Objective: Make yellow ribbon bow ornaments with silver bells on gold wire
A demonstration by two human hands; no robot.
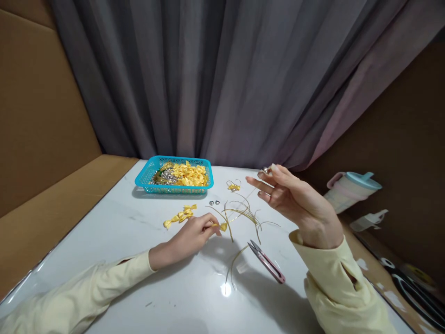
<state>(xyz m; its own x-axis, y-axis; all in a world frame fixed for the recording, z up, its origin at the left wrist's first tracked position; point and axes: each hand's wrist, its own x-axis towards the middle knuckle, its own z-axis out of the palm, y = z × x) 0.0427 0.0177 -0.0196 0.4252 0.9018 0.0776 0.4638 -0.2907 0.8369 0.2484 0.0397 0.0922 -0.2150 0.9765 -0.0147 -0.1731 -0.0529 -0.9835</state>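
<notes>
My left hand [194, 233] rests on the white table [132, 260], its fingers pinched on a small yellow ribbon bow [223, 226]. My right hand [295, 199] is raised above the table, thumb and forefinger pinched on a small silver bead [265, 170], with a thin gold thread [248, 194] running down from it. A bundle of gold threads [239, 214] lies between the hands. A row of yellow bows [179, 216] sits just left of my left hand. Two silver beads [214, 202] lie beyond them.
A blue plastic basket [149, 172] with yellow bows and silver pieces stands at the table's far side. Pink thread snips [267, 262] lie near my right forearm. One finished bow with a loop [234, 186] lies by the basket. A lidded cup [351, 189] stands off the table's right edge.
</notes>
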